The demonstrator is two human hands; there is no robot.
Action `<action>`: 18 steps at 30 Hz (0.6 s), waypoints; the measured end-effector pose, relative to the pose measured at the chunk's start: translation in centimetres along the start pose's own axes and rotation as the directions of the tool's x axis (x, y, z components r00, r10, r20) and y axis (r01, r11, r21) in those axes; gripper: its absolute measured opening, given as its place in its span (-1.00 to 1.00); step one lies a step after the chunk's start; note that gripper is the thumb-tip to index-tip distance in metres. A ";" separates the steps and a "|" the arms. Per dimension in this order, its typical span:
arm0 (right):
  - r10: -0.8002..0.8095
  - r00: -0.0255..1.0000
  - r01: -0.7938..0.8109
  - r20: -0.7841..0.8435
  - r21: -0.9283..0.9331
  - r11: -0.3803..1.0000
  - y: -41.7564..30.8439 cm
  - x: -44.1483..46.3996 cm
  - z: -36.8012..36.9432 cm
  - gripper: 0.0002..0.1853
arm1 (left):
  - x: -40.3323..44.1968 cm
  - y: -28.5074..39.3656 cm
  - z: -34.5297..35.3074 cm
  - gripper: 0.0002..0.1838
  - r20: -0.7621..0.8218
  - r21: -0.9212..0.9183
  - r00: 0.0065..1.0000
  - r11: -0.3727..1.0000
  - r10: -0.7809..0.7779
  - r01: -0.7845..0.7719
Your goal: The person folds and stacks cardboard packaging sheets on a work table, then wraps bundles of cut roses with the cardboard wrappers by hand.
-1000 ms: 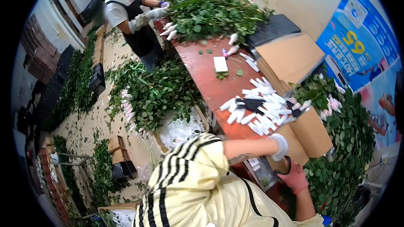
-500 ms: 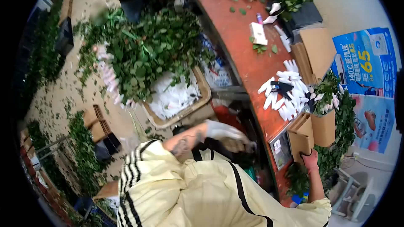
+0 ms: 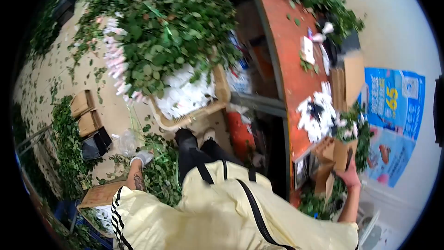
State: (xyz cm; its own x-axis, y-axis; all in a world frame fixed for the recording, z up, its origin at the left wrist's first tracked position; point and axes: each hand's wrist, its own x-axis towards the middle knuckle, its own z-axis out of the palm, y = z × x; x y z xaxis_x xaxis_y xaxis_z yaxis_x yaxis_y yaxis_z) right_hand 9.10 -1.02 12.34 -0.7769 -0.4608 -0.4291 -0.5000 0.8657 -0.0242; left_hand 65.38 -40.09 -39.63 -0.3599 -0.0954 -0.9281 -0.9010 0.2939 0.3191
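Note:
My left hand (image 3: 143, 157), in a whitish glove, is stretched down to the left beside loose leafy stems (image 3: 162, 176) on the floor. Its fingers are too small and blurred to read. On the right, my right hand (image 3: 349, 175), in a pink glove, grips the edge of a folded brown cardboard sleeve (image 3: 326, 187) at the table's near end. Another cardboard piece (image 3: 341, 153) stands against it, with pale flower heads and leaves behind. Close by on the red table (image 3: 296, 76) lies a heap of white tube-like pieces (image 3: 317, 122) with a black item on top.
A tan crate (image 3: 224, 90) of white pieces carries a large pile of leafy stems (image 3: 180, 32) with pale pink heads. Folded cardboard (image 3: 88, 118) and a black box (image 3: 97, 143) sit on the leaf-strewn floor. Cardboard sheets (image 3: 347, 81) lean by the wall posters (image 3: 393, 102).
My left hand has swung from beside the table down to the floor stems at left. My right hand stays at the cardboard, which has tilted and opened out. The view has shifted.

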 end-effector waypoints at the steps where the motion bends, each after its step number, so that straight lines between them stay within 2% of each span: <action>1: -0.108 0.990 0.107 -0.091 -0.019 0.994 -3.4 0.6 -0.2 -0.06 | 2.4 -1.2 2.4 -0.52 -0.058 -0.155 0.992 0.982 -0.116 0.106; 2: -0.194 0.935 0.128 -0.295 -0.229 0.965 -5.4 -0.5 0.8 -0.10 | 1.1 -0.5 1.7 -0.44 0.083 -0.147 0.992 0.984 -0.091 0.102; 3: -0.223 0.918 0.192 -0.329 -0.122 0.974 -10.0 -0.8 1.1 -0.13 | 1.9 -0.2 3.3 -0.48 0.049 -0.272 0.994 0.956 -0.097 0.107; 4: -0.171 0.920 0.245 -0.353 0.176 0.954 -12.0 -1.5 2.9 -0.10 | 2.8 0.2 4.4 -0.52 -0.002 -0.401 0.994 0.910 -0.113 0.102; 5: -0.213 0.936 0.288 -0.281 0.258 0.922 -12.3 -2.2 4.9 -0.08 | -1.6 5.1 2.0 -0.56 -0.245 -0.218 0.969 0.975 -0.019 -0.036; 6: -0.300 0.944 0.324 -0.135 0.536 0.779 -16.2 -1.7 6.9 -0.06 | -0.9 6.0 2.9 -0.50 -0.273 -0.398 0.961 0.915 -0.051 -0.064; 7: -0.347 0.935 0.302 0.068 0.357 0.884 -17.3 -1.9 8.3 -0.13 | 7.5 -0.7 11.1 -0.48 -0.348 -0.643 0.937 0.731 -0.011 -0.230; 8: -0.326 0.847 -0.009 0.420 0.624 0.781 -19.2 -0.6 8.8 -0.18 | 0.1 6.1 5.6 -0.45 -0.423 -0.371 0.906 0.912 0.003 -0.177; 9: -0.394 0.835 0.181 0.385 0.483 0.857 -16.3 -0.5 13.6 -0.21 | 0.1 6.2 6.9 -0.44 -0.494 -0.347 0.863 0.888 0.100 -0.302; 10: -0.459 0.817 0.360 0.348 0.313 0.879 -13.5 -0.6 18.5 -0.23 | -2.1 7.6 7.1 -0.51 -0.450 -0.351 0.891 0.907 0.055 -0.233; 11: -0.471 0.819 0.403 0.328 0.255 0.879 -14.4 0.4 18.8 -0.30 | -4.1 9.3 5.1 -0.55 -0.434 -0.448 0.897 0.844 0.081 -0.293; 12: -0.458 0.801 0.332 0.387 0.350 0.876 -16.4 1.3 18.3 -0.37 | -5.5 9.8 4.7 -0.58 -0.402 -0.543 0.909 0.771 0.108 -0.332; 14: -0.338 0.865 0.110 0.372 0.516 0.850 -15.9 2.9 21.7 -0.43 | -5.3 7.3 7.2 -0.61 -0.434 -0.519 0.898 0.797 0.065 -0.309; 15: -0.356 0.858 0.125 0.370 0.521 0.844 -16.3 4.3 23.3 -0.43 | -5.2 6.9 7.8 -0.64 -0.452 -0.489 0.891 0.822 0.048 -0.293; 16: -0.354 0.865 0.063 0.356 0.623 0.780 -17.0 5.6 24.8 -0.45 | -6.4 7.2 7.9 -0.64 -0.458 -0.494 0.888 0.822 0.033 -0.285; 17: -0.349 0.872 0.000 0.344 0.713 0.701 -17.4 7.0 26.3 -0.46 | -8.1 7.2 8.2 -0.64 -0.392 -0.597 0.913 0.786 -0.111 -0.161; 18: -0.366 0.863 0.005 0.348 0.718 0.696 -17.7 8.5 28.0 -0.46 | -9.4 7.2 8.4 -0.64 -0.311 -0.686 0.917 0.726 -0.251 -0.034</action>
State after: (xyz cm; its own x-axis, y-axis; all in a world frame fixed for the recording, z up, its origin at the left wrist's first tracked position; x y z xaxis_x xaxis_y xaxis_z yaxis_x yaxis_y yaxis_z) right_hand 22.05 -14.77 -16.11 -0.3544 -0.6460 -0.6761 -0.0770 0.7407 -0.6674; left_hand 64.31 -29.08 -30.22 -0.1788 -0.4569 -0.8714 -0.8088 -0.4361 0.3946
